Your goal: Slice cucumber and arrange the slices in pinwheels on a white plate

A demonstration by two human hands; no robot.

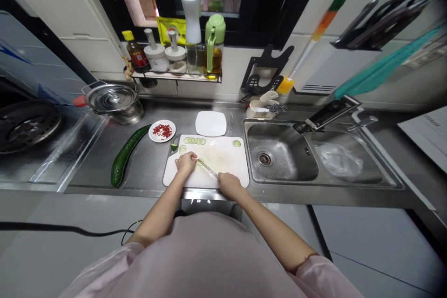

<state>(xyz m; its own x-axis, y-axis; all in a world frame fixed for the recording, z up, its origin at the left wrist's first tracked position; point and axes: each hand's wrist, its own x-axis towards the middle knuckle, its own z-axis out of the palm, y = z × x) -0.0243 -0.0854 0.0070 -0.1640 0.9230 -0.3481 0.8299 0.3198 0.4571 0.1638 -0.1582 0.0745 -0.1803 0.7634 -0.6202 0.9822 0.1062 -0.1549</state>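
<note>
My right hand is wrapped round the handle of a knife, its blade pointing up-left over the white cutting board. At the blade's tip lies a thin cucumber slice. My left hand rests on the board beside that slice, fingers bent together; what they hold, if anything, is too small to make out. A row of overlapping slices lies along the board's back edge, with another small group nearer my left hand. More slices sit at the back right, and a green cucumber end at the back left.
Left of the board are a whole cucumber and a plate of chopped red pieces. Behind it is a white rectangular plate. A steel pot stands back left. The sink is on the right; bottles line a shelf.
</note>
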